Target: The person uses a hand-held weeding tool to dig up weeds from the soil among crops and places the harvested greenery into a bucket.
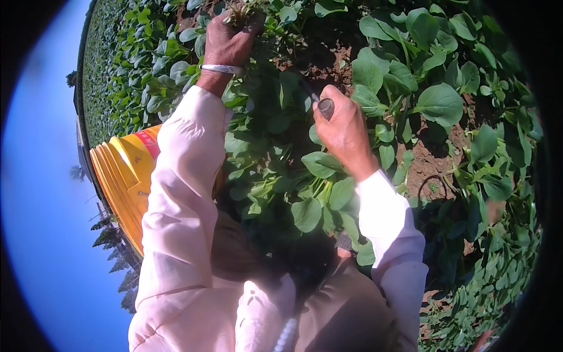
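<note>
My left hand [230,36] reaches far forward and grips a bunch of green stems [243,10] of a leafy plant at the top of the view; a white bangle [221,68] sits on that wrist. My right hand [342,126] is closed around the dark handle of a tool [324,106], whose working end runs up into the shaded leaves and is hidden. Both arms wear pale pink sleeves. Between the hands grow low plants with broad green leaves [319,176].
A yellow bucket [126,176] stands to my left beside my arm. Reddish bare soil [428,161] shows between the plants on the right. Rows of the same leafy crop [117,70] stretch away to the left, with sky and trees beyond.
</note>
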A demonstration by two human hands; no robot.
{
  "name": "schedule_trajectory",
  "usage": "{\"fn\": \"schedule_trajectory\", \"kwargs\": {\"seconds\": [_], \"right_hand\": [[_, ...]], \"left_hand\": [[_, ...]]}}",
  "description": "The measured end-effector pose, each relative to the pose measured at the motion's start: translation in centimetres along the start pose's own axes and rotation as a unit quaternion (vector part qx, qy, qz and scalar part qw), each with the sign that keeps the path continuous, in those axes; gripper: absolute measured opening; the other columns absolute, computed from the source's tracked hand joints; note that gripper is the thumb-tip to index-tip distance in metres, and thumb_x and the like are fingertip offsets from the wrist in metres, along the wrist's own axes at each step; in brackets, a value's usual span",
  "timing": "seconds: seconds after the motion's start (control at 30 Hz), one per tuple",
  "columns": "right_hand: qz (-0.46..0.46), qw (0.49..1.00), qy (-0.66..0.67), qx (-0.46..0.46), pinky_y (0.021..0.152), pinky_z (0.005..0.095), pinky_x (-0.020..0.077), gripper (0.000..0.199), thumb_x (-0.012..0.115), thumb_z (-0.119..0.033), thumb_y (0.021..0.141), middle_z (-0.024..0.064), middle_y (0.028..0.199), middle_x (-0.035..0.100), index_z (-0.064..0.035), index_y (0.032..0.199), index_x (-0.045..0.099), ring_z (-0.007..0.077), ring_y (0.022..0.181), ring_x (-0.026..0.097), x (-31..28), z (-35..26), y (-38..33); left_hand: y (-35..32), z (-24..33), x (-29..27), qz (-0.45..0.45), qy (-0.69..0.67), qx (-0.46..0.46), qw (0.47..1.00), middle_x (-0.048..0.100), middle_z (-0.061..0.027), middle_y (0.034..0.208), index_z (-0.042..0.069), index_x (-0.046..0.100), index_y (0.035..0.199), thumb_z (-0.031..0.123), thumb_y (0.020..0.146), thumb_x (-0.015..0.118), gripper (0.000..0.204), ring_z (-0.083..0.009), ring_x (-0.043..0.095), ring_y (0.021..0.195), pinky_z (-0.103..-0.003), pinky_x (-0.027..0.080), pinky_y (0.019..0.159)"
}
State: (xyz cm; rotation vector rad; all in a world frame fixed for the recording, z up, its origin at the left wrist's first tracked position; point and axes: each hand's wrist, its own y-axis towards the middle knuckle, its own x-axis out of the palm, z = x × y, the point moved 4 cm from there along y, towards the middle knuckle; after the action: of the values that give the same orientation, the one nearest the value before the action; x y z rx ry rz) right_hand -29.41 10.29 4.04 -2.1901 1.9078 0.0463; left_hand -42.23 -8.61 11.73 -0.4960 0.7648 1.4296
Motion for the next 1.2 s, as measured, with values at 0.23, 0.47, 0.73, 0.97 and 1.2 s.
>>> {"fn": "schedule_trajectory", "kwargs": {"seconds": [0.23, 0.47, 0.73, 0.97, 1.2], "right_hand": [[-0.056, 0.995, -0.081, -0.011, 0.059, 0.0533, 0.0428, 0.012, 0.058, -0.008, 0.079, 0.0220, 0.066, 0.059, -0.0035, 0.084, 0.049, 0.0453, 0.068, 0.058, 0.0, -1.7, -1.7], [-0.043, 0.996, -0.083, -0.012, 0.059, 0.0531, 0.0429, 0.011, 0.058, -0.007, 0.079, 0.0219, 0.065, 0.058, -0.0031, 0.084, 0.049, 0.0450, 0.067, 0.058, -0.1, -0.9, -1.9], [-0.034, 0.997, -0.066, 0.007, 0.057, 0.0468, 0.0408, 0.011, 0.057, -0.005, 0.079, 0.0202, 0.064, 0.054, -0.0018, 0.080, 0.047, 0.0430, 0.064, 0.056, 0.0, -0.2, -2.0], [-0.053, 0.995, -0.081, 0.013, 0.056, 0.0477, 0.0398, 0.012, 0.057, -0.005, 0.080, 0.0203, 0.063, 0.053, -0.0021, 0.079, 0.046, 0.0436, 0.065, 0.055, 0.4, -0.4, -2.5], [-0.047, 0.995, -0.085, -0.005, 0.058, 0.0531, 0.0415, 0.014, 0.060, -0.006, 0.077, 0.0210, 0.063, 0.057, -0.0033, 0.082, 0.047, 0.0447, 0.066, 0.057, 0.6, -0.1, -2.8]], "left_hand": [[-1.5, -5.1, 5.7, -0.185, 0.468, 0.041, 0.863, 0.067, -0.0156, 0.084, 0.011, 0.067, 0.090, 0.020, 0.080, 0.057, 0.017, -0.0370, 0.065, 0.080, -0.044, 0.052, 0.070], [-0.3, -5.7, 7.2, -0.277, 0.506, -0.130, 0.807, 0.069, -0.0158, 0.098, 0.013, 0.073, 0.096, 0.024, 0.082, 0.055, 0.025, -0.0326, 0.066, 0.094, -0.038, 0.051, 0.082], [-1.0, -8.8, 7.0, -0.214, 0.417, -0.138, 0.872, 0.067, -0.0182, 0.098, 0.009, 0.070, 0.094, 0.033, 0.078, 0.059, 0.031, -0.0344, 0.064, 0.096, -0.042, 0.051, 0.082], [-3.9, -3.1, 4.1, -0.047, 0.220, 0.168, 0.960, 0.064, -0.0126, 0.093, 0.012, 0.061, 0.101, 0.020, 0.075, 0.066, 0.028, -0.0375, 0.061, 0.087, -0.045, 0.050, 0.068], [-4.2, -3.2, 9.1, -0.256, 0.431, 0.102, 0.859, 0.065, -0.0117, 0.093, 0.013, 0.065, 0.094, 0.012, 0.077, 0.059, 0.018, -0.0325, 0.066, 0.086, -0.044, 0.053, 0.069]]}}
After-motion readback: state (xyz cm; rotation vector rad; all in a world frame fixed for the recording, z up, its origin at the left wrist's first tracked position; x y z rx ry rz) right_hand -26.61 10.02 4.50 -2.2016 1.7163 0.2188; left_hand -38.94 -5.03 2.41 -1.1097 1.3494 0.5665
